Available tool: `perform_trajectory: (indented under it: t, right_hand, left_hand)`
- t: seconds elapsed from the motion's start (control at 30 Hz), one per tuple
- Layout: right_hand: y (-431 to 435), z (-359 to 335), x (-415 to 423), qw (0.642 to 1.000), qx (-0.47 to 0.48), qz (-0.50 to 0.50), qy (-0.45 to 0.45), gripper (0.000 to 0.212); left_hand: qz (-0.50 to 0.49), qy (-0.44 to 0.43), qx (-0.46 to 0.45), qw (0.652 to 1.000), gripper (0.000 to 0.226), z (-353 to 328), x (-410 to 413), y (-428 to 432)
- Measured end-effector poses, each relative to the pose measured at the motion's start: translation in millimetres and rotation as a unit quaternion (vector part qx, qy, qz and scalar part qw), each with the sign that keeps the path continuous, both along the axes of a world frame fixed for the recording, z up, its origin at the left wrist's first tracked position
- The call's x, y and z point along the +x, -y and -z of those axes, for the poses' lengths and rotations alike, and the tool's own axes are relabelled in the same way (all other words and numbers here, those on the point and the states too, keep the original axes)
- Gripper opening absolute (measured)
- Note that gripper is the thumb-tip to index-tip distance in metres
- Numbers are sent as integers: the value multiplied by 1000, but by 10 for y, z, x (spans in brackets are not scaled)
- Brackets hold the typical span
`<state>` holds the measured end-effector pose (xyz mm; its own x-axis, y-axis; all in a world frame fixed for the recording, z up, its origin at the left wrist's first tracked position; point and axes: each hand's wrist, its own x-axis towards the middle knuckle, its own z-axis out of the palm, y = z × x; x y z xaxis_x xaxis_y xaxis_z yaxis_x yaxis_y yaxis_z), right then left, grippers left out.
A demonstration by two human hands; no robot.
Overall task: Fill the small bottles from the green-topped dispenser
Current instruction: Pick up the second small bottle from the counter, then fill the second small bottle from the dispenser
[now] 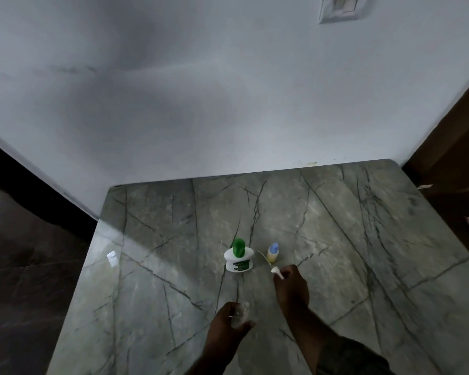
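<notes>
A big pale wall (pixel 201 104) fills the top. Below it is a green-grey stone table (pixel 363 239) with dark lines on it, pushed up against the wall.

Two hands reach in from the bottom. The right hand (pixel 291 289) is out over the middle of the table, and its fingertips pinch a white cap (pixel 277 272). The left hand (pixel 229 320) is closer to the person, and its fingers curl around a clear bottle (pixel 241 315). That bottle is blurry and hard to see well.

The dispenser (pixel 238 258) stands up straight in the middle of the table. It is white with a green top. It is just past both hands and no hand touches it.

A yellow bottle (pixel 272 253) with a blue lid stands near the dispenser, on its right. It is just behind the white cap.
</notes>
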<state>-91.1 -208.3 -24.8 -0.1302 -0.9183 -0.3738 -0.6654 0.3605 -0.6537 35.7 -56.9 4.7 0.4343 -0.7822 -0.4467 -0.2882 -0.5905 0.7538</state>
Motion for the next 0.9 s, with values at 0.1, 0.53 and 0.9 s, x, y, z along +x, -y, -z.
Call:
perform_trajectory:
  t: [0.1,0.53,0.9]
  right_hand:
    - [39,37,9,998,-30,-32,-39,24]
    - [-15,3,-284,980,-83,-176,-36,46]
    - [-43,-545,1,965,-209,-153,48,20]
  left_hand:
    - [-10,-10,-13,1000,32,-39,-21,13]
    - [-86,-35,-64,994,29,-279,-51,238]
    - [-108,-34,-64,991,32,-416,-42,263]
